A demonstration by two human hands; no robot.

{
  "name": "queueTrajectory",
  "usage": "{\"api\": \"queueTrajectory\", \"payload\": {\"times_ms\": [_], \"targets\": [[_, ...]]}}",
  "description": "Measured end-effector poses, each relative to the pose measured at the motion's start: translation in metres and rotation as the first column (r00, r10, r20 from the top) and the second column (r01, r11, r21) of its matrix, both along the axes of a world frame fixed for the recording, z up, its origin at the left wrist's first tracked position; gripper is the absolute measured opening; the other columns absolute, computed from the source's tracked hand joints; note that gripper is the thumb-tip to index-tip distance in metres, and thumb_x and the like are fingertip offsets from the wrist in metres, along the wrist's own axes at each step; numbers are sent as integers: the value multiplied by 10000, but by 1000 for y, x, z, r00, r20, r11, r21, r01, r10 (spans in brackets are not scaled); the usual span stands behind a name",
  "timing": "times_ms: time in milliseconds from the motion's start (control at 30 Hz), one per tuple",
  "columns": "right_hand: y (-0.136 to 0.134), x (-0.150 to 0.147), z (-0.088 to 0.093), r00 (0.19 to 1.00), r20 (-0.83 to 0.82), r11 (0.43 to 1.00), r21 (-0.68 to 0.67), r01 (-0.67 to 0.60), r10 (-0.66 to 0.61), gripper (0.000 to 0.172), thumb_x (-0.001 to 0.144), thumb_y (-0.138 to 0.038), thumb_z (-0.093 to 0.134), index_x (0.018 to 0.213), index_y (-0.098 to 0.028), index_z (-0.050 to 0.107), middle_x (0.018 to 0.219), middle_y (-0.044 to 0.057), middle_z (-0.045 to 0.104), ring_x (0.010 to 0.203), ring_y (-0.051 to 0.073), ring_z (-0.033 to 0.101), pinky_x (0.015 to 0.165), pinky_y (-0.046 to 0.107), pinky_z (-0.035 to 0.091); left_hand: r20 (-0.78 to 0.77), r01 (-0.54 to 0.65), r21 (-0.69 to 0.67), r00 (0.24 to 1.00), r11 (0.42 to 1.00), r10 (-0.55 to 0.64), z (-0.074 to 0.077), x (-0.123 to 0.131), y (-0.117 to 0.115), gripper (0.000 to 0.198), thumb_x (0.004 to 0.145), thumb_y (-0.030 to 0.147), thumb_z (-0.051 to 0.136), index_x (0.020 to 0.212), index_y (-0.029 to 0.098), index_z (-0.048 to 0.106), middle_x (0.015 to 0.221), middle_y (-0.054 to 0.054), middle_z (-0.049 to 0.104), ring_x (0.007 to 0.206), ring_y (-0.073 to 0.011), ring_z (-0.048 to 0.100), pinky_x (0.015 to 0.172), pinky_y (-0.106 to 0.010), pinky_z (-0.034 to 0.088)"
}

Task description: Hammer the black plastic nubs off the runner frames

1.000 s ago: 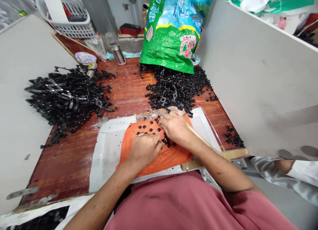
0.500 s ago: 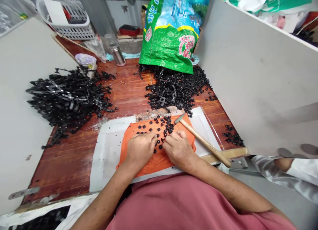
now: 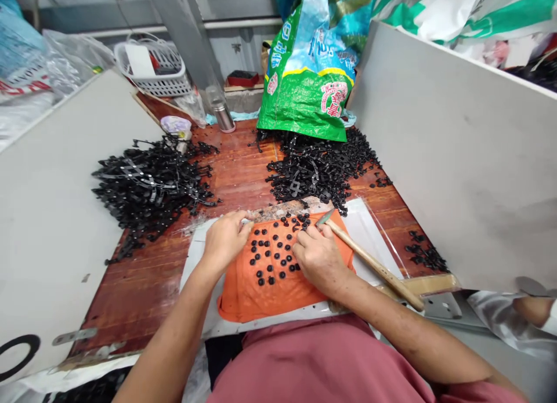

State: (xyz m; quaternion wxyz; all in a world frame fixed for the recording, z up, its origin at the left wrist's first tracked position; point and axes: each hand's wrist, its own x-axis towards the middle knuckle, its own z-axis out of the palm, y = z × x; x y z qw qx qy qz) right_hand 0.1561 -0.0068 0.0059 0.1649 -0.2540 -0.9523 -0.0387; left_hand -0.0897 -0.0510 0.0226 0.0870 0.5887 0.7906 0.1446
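An orange cloth (image 3: 261,298) lies on a white sheet (image 3: 198,258) at the near edge of a wooden table. Several small round black pieces (image 3: 272,258) are scattered over the cloth. My left hand (image 3: 226,238) is at the cloth's far left corner, fingers closed in a pinch on its edge. My right hand (image 3: 317,255) rests on the right side of the cloth. Its fingers are curled among the black pieces, and what they hold is hidden. A wooden-handled hammer (image 3: 374,267) lies just right of that hand.
Heaps of black plastic parts lie at the left (image 3: 152,182) and centre back (image 3: 317,165), below a green sack (image 3: 308,84). A metal flask (image 3: 221,110) and white basket (image 3: 152,66) stand behind. Grey boards (image 3: 456,148) wall both sides. Another person's sleeve (image 3: 517,316) shows at lower right.
My left hand moved from the middle of the cloth to its far left corner. The black pieces now lie spread across the cloth. My right hand pulled back off the hammer, which now lies uncovered.
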Motion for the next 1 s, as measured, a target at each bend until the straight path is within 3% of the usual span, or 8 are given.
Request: {"api": "queueTrajectory", "payload": {"times_ms": [100, 200, 367, 500, 700, 767, 900, 1000], "targets": [[-2, 2, -4, 1000, -18, 1000, 26, -16, 16, 210, 922, -97, 605, 724, -168, 611, 797, 48, 589, 841, 215, 420, 849, 436, 271, -38, 63, -58, 997, 996, -65, -5, -6, 31, 280, 902, 331, 554, 1106, 224, 713, 1054, -86, 756, 964, -270, 681, 774, -336, 429], [-4, 10, -3, 999, -14, 998, -57, -35, 34, 224, 940, -104, 580, 731, -174, 623, 796, 42, 594, 827, 206, 423, 874, 432, 268, -6, 93, -107, 996, 990, -94, -11, -8, 53, 223, 870, 316, 581, 1025, 240, 722, 1039, -80, 772, 968, -289, 687, 747, -340, 426], [6, 17, 11, 999, -24, 960, -277, -30, 24, 214, 976, -206, 620, 776, -200, 696, 794, 23, 618, 836, 192, 458, 813, 386, 255, 67, 68, -72, 996, 995, -64, -21, -16, 61, 150, 856, 316, 593, 850, 245, 725, 913, -61, 775, 900, -267, 684, 722, -320, 415], [29, 0, 19, 999, -23, 977, -211, 36, -42, 191, 998, -236, 602, 866, -214, 737, 828, 29, 658, 872, 205, 482, 840, 399, 250, 183, 14, -31, 983, 999, -9, -33, -26, 55, 182, 851, 313, 578, 852, 224, 736, 843, -48, 770, 804, -217, 676, 690, -290, 414], [56, -38, 12, 994, 97, 997, -50, 55, -50, 207, 988, -199, 577, 842, -179, 722, 924, 75, 684, 946, 245, 477, 867, 440, 243, 367, -92, 63, 928, 994, 63, -41, -35, 24, 303, 860, 374, 491, 822, 171, 714, 826, -58, 752, 783, -186, 667, 700, -265, 446], [57, -40, 10, 994, 109, 1000, -26, 17, -14, 195, 965, -179, 597, 806, -170, 707, 900, 78, 673, 941, 245, 469, 856, 440, 243, 493, -119, 73, 867, 990, 68, -39, -34, 8, 308, 829, 417, 524, 802, 167, 701, 788, -49, 737, 746, -179, 653, 685, -261, 457], [51, -35, 12, 995, 95, 998, -46, -32, 36, 199, 942, -195, 626, 757, -175, 698, 876, 74, 657, 951, 242, 452, 860, 436, 238, 766, -107, 7, 639, 994, 63, -39, -24, -16, 295, 715, 459, 650, 733, 166, 678, 724, -29, 708, 665, -158, 608, 651, -259, 452], [49, -31, 14, 994, 107, 996, -89, -27, 37, 231, 941, -229, 636, 724, -190, 705, 829, 61, 641, 926, 238, 447, 839, 427, 231, 757, -90, -44, 647, 995, 92, -47, -19, -16, 303, 702, 466, 636, 701, 167, 686, 678, -26, 685, 628, -151, 575, 618, -259, 422]]}}
